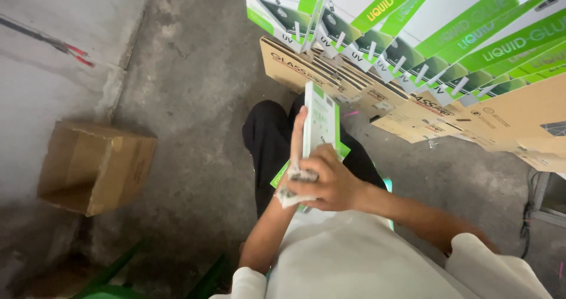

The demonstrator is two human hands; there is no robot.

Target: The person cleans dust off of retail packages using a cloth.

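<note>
A person seen from above holds a flat white and green cardboard retail box (321,119) upright in front of the lap, over black trousers (268,140). The left hand (296,152) lies along the box's left edge, its fingers (299,125) pressed together and stretched up the side of the box. The right hand (330,184) is closed around the box's lower end, its fingers (306,178) curled and pinching a small crumpled whitish cloth (290,196) against the bottom of the box. Just under the hands a few more flat green and white boxes (342,152) rest on the lap, mostly hidden. The person wears a pale short-sleeved shirt (354,258). Above the held box, near it but apart, a fanned row of white and green flat boxes (413,40) leans in overlapping order across the upper right, and beneath them sits a fanned stack of plain brown cardboard sleeves (424,113) stretching toward the right edge. To the left, well apart from the hands, an open brown cardboard carton (94,166) stands on the grey concrete floor (194,98) beside a pale wall (53,69), along which a thin cable with red ends (73,51) runs. Green bars (115,269) show at the bottom left, too little visible to say what they belong to.
</note>
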